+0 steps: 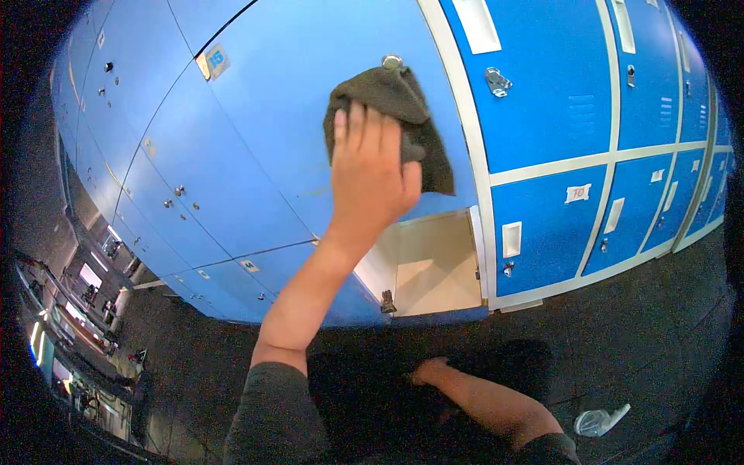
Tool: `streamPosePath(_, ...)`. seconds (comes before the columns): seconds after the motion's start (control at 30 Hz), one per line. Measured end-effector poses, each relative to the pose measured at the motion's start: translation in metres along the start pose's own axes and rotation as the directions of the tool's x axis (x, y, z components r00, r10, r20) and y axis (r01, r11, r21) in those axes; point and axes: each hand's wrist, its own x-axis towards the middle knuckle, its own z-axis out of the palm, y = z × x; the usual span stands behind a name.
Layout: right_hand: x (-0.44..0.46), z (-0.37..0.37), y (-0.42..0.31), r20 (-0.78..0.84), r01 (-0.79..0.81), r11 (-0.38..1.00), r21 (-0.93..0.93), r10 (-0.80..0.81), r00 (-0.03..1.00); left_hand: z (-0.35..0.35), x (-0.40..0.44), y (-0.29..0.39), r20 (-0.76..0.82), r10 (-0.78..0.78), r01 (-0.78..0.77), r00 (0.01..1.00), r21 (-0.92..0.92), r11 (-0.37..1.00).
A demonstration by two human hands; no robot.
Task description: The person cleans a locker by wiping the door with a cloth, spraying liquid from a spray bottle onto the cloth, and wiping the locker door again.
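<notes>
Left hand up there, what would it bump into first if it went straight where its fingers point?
Probably the dark cloth, which the left hand already touches. Past it comes the blue locker door, though depth is hard to judge.

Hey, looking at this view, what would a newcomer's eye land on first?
Likely the left hand, spread over a dark cloth against a pale blue locker door, at upper centre. Next, perhaps the open cream-coloured compartment just below, then the white-framed, deeper blue lockers along the right.
</notes>
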Motion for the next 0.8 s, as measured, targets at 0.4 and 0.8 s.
streamPosePath(0.4,-0.008,0.003,0.007,-0.110,0.042,0.999,-0.005,-0.043,0.993,-0.008,-0.006,0.003,0.001,-0.087,0.087,0.996,-0.010,0.996)
streamPosePath(0.8,-0.021,-0.002,0.001,-0.092,0.021,0.998,0.052,-0.016,0.996,0.017,0.024,0.031,-0.056,0.068,-0.076,0.996,-0.168,0.983)
